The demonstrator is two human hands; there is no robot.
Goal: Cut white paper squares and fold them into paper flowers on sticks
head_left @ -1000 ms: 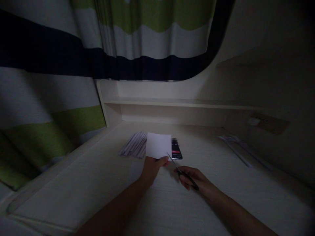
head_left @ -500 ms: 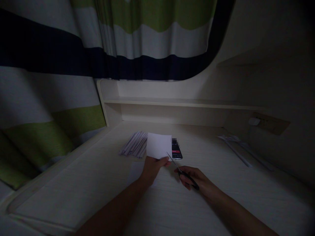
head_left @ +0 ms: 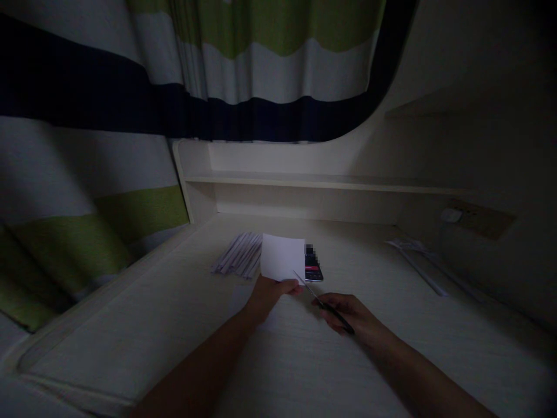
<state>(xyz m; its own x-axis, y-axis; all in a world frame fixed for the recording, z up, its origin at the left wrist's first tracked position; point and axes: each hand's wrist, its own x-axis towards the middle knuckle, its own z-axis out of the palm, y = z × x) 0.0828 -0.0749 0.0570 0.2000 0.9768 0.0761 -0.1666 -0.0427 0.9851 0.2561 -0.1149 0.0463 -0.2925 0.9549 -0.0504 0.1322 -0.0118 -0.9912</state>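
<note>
Between the thumb and fingers of my left hand is the lower edge of a white sheet of paper, held up off the desk. My right hand is closed round the dark handles of a pair of scissors. The blades point up and left and overlap the paper's lower right corner. Behind the sheet lies a phone with a lit screen, partly covered. To the left, a pile of paper strips rests on the desk. Another pale sheet lies under my left hand.
The white desk has a low shelf along its back. Loose strips lie at the right, near a wall socket with a white plug. A striped curtain hangs at the left and back.
The scissors' handles look closer together, and my right hand has turned slightly. The paper and my left hand have shifted very slightly to the right in view.
</note>
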